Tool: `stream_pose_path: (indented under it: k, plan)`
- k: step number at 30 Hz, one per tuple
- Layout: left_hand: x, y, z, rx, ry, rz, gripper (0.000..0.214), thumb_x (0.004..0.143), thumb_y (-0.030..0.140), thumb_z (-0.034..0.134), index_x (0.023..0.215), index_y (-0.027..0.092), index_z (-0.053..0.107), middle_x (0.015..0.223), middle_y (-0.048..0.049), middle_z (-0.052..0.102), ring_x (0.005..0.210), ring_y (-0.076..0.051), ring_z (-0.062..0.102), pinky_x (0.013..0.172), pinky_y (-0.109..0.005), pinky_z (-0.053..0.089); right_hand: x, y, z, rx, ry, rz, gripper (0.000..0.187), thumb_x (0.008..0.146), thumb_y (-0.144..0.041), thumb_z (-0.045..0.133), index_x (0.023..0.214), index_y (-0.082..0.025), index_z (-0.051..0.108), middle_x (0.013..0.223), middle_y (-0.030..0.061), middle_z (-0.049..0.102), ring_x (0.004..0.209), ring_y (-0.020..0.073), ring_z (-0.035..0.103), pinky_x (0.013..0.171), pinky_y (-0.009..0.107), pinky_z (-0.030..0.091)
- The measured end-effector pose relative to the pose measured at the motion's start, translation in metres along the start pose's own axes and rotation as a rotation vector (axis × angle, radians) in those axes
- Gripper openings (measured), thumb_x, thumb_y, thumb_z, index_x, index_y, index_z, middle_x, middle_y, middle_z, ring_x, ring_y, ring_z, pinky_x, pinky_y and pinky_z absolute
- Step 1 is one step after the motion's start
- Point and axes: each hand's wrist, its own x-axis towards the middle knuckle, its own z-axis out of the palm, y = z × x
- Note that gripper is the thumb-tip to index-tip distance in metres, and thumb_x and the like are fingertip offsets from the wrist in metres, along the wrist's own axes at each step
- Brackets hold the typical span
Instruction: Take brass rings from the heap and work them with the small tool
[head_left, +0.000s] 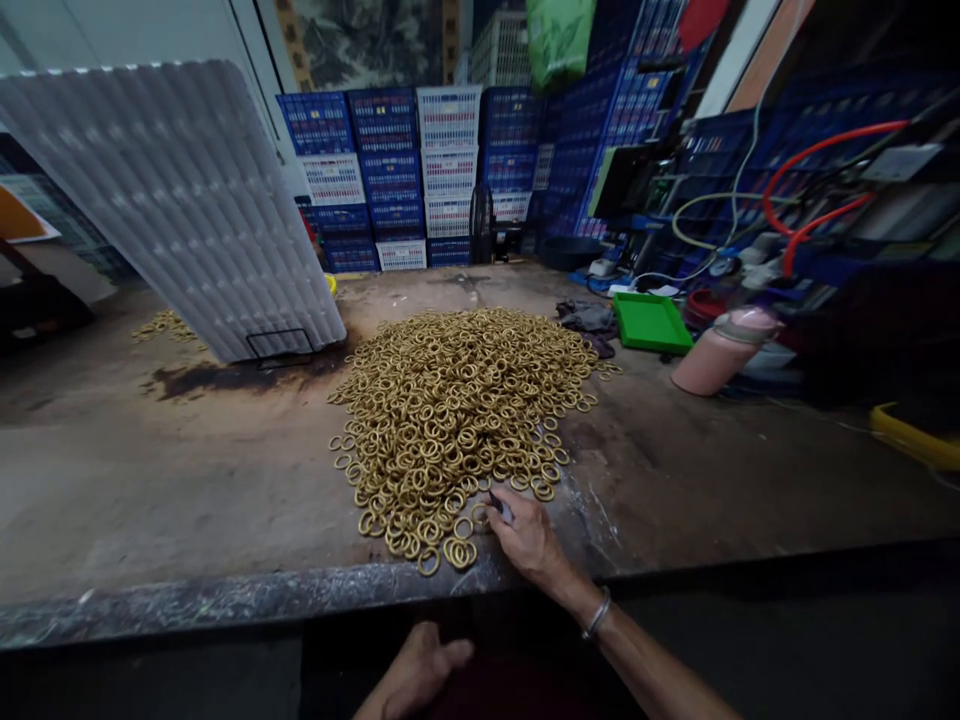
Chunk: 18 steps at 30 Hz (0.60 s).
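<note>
A large heap of brass-coloured rings [465, 400] covers the middle of the table. At the heap's near right edge, my right hand [529, 535] is closed around a small grey object with a dark pointed tip [501, 508]; its exact kind is hidden by the fingers. Loose rings lie against those fingertips. A metal bangle [597, 613] circles the right wrist. Below the table's front edge is my left hand [424, 662], thumb stretched out, nothing visible in it; its other fingers are partly hidden in shadow.
A stack of white corrugated sheets [187, 210] leans in a black wire stand [279, 345] at left. On the right are a green tray [651, 322], a pink bottle [716, 355], dark cloth [589, 318] and hoses. Blue and white crates [386, 175] line the back.
</note>
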Motion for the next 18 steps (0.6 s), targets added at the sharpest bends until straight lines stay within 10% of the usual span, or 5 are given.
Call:
stream_pose_path:
  k: [5,11,18]
  plan:
    - [-0.029,0.032,-0.003,0.2,-0.026,0.226,0.017,0.07,0.034,0.062,0.079,0.02,0.062,0.078,-0.002,0.06,0.079,-0.02,0.054,0.073,-0.029,0.041,0.0,-0.021,-0.004,0.167,-0.034,-0.04,0.016,0.077,-0.016,0.046,0.081,-0.018,0.061,0.079,0.002,0.066,0.072,0.0132,0.06,0.067,0.023,0.045]
    - [-0.012,0.071,0.008,-0.108,0.287,0.29,0.044,0.078,0.05,0.049,0.107,0.019,0.047,0.064,0.0018,0.053,0.048,-0.01,0.047,0.043,-0.02,0.038,-0.008,-0.045,-0.009,0.221,-0.085,-0.143,0.016,0.076,-0.014,0.048,0.083,-0.017,0.062,0.076,0.0021,0.063,0.069,0.0122,0.057,0.064,0.022,0.043]
    - [0.004,0.081,0.014,-0.136,0.235,0.302,0.028,0.076,0.043,0.054,0.072,0.016,0.051,0.053,0.0056,0.045,0.041,-0.005,0.037,0.039,-0.016,0.03,-0.014,-0.041,-0.008,0.251,-0.097,-0.121,0.014,0.08,-0.023,0.049,0.084,-0.017,0.062,0.077,0.0027,0.063,0.068,0.0124,0.056,0.064,0.023,0.043]
